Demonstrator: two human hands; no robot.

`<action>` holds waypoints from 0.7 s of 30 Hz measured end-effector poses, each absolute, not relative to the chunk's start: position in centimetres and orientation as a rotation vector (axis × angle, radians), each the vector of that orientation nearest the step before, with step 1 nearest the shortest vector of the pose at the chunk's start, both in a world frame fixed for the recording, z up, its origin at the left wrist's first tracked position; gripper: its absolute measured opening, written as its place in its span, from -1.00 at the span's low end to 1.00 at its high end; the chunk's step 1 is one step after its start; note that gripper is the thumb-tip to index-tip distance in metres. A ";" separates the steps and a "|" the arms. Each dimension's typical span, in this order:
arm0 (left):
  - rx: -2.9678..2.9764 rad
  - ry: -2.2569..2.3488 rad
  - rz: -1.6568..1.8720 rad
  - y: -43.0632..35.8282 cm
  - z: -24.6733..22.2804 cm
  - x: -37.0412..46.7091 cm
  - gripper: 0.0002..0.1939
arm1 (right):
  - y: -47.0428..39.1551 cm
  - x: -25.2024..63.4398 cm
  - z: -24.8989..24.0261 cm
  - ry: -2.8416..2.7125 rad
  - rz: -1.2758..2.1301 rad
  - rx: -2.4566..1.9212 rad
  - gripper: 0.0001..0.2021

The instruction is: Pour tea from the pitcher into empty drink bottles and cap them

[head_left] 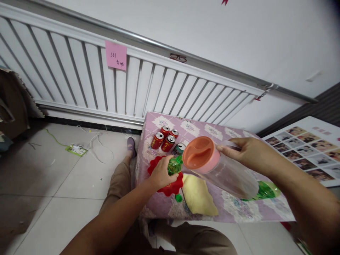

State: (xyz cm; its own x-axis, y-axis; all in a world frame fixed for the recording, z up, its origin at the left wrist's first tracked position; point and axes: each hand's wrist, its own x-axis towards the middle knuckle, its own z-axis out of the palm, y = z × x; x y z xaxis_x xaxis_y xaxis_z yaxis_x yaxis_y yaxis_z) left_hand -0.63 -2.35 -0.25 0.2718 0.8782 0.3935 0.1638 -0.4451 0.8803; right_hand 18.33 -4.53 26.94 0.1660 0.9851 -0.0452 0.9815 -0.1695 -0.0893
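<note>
My left hand [161, 174] is closed around a green plastic bottle [174, 166] over a red scalloped mat [168, 190]. The bottle's uncapped neck leans to the right. My right hand [248, 153] grips a clear plastic pitcher [231, 177] by its handle, tilting it left. Its orange lid [199, 152] is close to the bottle's mouth; I cannot tell whether they touch. A green cap [178, 197] lies near the mat, beside a pale yellow cloth [199, 194]. Another green bottle [267, 190] lies partly hidden behind the pitcher.
Several red cans [168, 143] and a teal can [179, 148] stand on the floral tablecloth [186, 126]. A white radiator [148, 86] runs behind the table. To the right is a photo board [308, 150]; a power strip [76, 150] with cables lies on the floor at left.
</note>
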 end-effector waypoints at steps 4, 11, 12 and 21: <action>1.790 0.939 1.230 -2.3 -0.2 -0.6 -0.25 | -4.4 18.3 27.0 -2.002 0.135 -2.363 -0.32; 1.803 0.948 1.218 -2.3 -0.3 -0.6 -0.25 | -4.5 18.2 27.0 -2.007 0.144 -2.369 -0.33; 1.804 0.947 1.220 -2.3 -0.3 -0.6 -0.25 | -4.5 18.2 26.9 -2.010 0.143 -2.368 -0.34; 1.789 0.937 1.224 -2.4 -0.1 -0.7 -0.25 | -4.4 18.4 27.0 -2.022 0.129 -2.365 -0.34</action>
State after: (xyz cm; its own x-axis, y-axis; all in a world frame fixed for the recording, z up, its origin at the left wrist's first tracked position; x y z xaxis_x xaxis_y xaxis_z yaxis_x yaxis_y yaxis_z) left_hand -0.65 -2.41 -0.09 0.2710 0.8787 0.3930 0.1495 -0.4417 0.8846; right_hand 18.41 -4.39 26.99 0.1534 0.9871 -0.0449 0.9849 -0.1564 -0.0744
